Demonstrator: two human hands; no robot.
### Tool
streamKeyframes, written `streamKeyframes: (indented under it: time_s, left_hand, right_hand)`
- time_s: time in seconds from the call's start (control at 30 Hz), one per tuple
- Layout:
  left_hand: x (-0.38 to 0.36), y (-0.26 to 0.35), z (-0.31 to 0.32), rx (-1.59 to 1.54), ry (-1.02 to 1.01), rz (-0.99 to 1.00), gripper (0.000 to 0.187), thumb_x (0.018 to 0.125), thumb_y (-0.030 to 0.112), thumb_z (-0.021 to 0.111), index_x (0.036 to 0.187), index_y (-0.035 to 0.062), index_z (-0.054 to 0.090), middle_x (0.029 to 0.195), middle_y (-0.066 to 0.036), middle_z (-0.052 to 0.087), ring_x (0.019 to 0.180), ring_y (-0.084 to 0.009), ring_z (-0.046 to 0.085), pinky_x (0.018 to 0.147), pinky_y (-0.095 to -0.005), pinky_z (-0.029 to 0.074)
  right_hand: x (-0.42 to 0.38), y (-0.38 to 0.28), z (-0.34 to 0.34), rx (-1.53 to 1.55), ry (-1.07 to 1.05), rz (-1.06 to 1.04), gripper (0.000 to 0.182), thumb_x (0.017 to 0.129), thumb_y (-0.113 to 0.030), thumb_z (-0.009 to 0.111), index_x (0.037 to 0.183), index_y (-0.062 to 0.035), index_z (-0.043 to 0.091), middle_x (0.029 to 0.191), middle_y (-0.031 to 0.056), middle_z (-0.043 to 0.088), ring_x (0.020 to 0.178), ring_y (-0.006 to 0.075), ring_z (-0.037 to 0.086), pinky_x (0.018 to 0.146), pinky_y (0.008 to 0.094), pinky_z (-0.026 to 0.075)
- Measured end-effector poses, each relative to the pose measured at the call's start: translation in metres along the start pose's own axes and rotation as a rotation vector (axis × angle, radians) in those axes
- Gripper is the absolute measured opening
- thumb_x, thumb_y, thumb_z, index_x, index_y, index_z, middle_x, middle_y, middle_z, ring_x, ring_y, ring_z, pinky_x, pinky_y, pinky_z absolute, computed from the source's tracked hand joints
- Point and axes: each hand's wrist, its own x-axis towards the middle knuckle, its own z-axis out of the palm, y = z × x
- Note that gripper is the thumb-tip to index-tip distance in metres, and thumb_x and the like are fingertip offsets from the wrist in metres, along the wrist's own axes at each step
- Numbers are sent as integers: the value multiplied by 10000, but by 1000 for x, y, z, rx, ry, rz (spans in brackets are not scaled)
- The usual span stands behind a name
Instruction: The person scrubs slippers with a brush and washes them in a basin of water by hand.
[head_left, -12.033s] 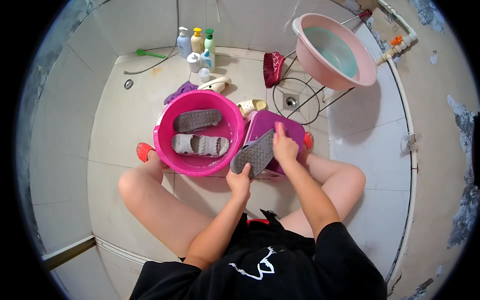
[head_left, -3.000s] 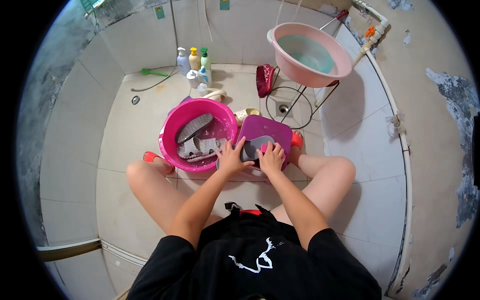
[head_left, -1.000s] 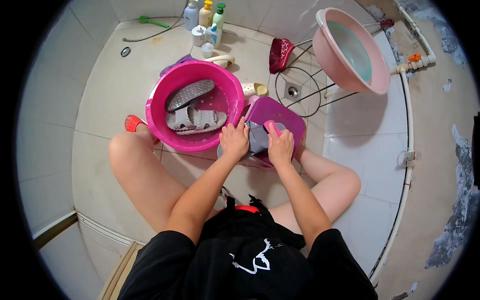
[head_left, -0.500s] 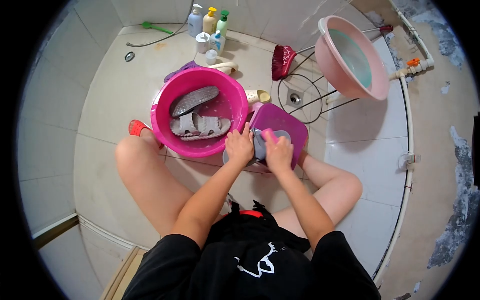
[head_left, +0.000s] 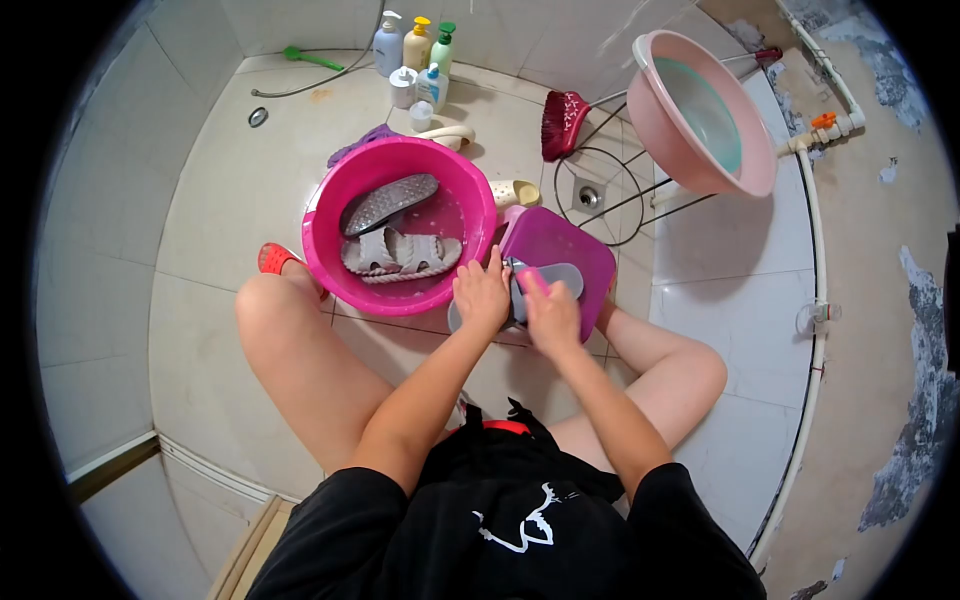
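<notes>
A grey slipper (head_left: pixel 564 277) lies across the purple plastic stool (head_left: pixel 566 239) between my legs. My left hand (head_left: pixel 481 296) grips it from the left side, the fingers partly hidden behind it. My right hand (head_left: pixel 553 316) is closed around a pink-handled brush (head_left: pixel 535 284), held against the slipper's strap. The brush's bristles are hidden. Just left of the stool stands a bright pink basin (head_left: pixel 318 226) with some water in it. Inside are a pair of grey sandals: one (head_left: pixel 402 254) shows its straps, the other (head_left: pixel 392 203) shows its sole.
Several pump bottles (head_left: pixel 417 48) stand by the back wall. A cream clog (head_left: pixel 515 193) lies right of the basin. A pale pink basin (head_left: pixel 648 110) leans on a wire stand (head_left: pixel 642 208) near a red broom (head_left: pixel 565 124) and a floor drain (head_left: pixel 587 196).
My right hand and the brush have shifted slightly down and left over the slipper. My left hand keeps its hold, and the basin and sandals stay put.
</notes>
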Motion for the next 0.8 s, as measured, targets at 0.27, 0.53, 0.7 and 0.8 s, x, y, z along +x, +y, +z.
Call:
streamKeyframes:
  time_s: [0.27,0.53,0.7,0.8]
  left_hand:
    - [-2,2,6,20,40,9,457,897,368,531,1314,183,509,909,-128,549,880,-301,522,733,-421,427]
    - [-4,2,8,37,46,26,468,896,379,527,1315,172,504,919,-131,553,887,-304,521,739,-424,420]
    - [-6,2,9,55,68,40,463,884,373,549,1299,169,521,895,-122,551,873,-295,522,723,-423,418]
    - [-6,1,9,67,84,70,463,874,368,564,1290,167,529,890,-118,549,860,-291,525,714,-420,419]
  right_hand:
    - [-23,3,2,103,-12,46,393,871,-223,571,1262,-184,553,804,161,504,784,337,526,686,435,423]
    - [-17,12,2,119,20,-32,351,869,-235,568,1218,-209,544,801,176,530,711,363,557,630,480,445]
    - [-3,29,10,-36,111,288,361,874,-227,564,1230,-180,527,797,177,532,735,361,562,631,474,447]
    - [-21,6,-1,48,32,-16,318,882,-208,537,1197,-166,550,797,165,525,735,346,559,648,469,438]
